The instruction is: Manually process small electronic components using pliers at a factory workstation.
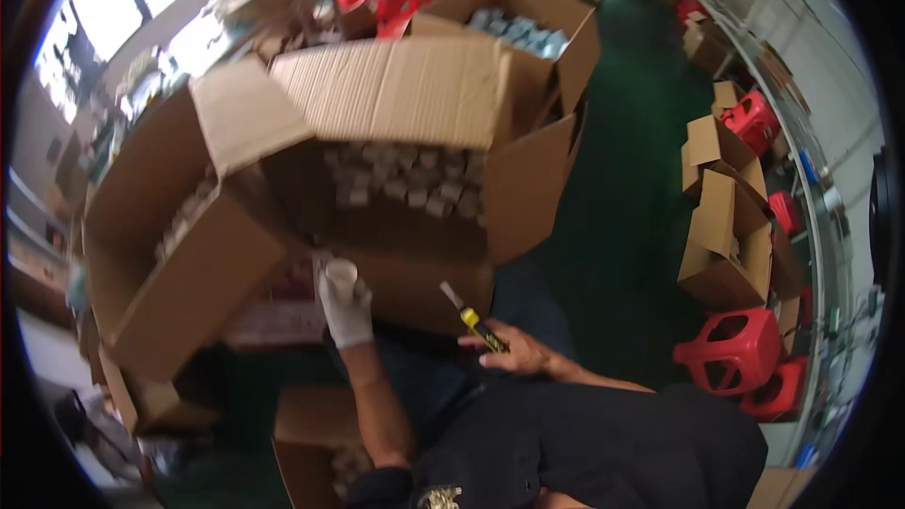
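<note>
The person's left hand (346, 314), in a white glove, has its fingers curled around a small white cylindrical container (340, 275), holding it upright just in front of the lower edge of a large open cardboard box (415, 254) whose inside is packed with rows of similar small containers (407, 179). The bare right hand (514, 351) rests on the person's dark-clothed lap with its fingers closed loosely on a yellow-and-black utility knife (474, 320), blade pointing up toward the box. Red plastic stools (733, 349) and more cardboard boxes (726, 245) stand on the green floor (622, 207) to the right, well apart from both hands.
</note>
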Available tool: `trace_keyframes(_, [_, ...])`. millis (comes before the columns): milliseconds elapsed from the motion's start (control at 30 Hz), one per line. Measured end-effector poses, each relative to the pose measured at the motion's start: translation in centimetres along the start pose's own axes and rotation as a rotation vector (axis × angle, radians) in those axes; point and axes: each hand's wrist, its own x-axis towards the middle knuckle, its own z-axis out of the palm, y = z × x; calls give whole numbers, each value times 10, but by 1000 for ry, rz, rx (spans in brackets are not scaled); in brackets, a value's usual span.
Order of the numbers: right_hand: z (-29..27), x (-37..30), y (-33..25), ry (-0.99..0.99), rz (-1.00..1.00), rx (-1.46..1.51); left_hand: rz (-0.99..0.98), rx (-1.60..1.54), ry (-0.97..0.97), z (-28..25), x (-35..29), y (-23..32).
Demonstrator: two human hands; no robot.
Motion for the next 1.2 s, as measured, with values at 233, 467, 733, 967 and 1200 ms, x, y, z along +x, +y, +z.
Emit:
trace_keyframes(233, [-1, -11, -36, -123, -53, -68, -246, -531, -219, -18, -8, -1])
trace_keyframes(467, [2, -16, -34, -120, -152, -293, -288, -480, -149, -22, -45, -15])
trace_keyframes(733, [7, -8, -42, -87, -179, -432, -164, -256, -47, -24, -61, -24])
trace_keyframes(967, [16, 9, -39, -110, -170, -517, -48, -8, -13, -38, -67, -29])
trace_keyframes(1200, [29, 23, -45, -318, 165, -312, 119, -142, 51, -26, -76, -40])
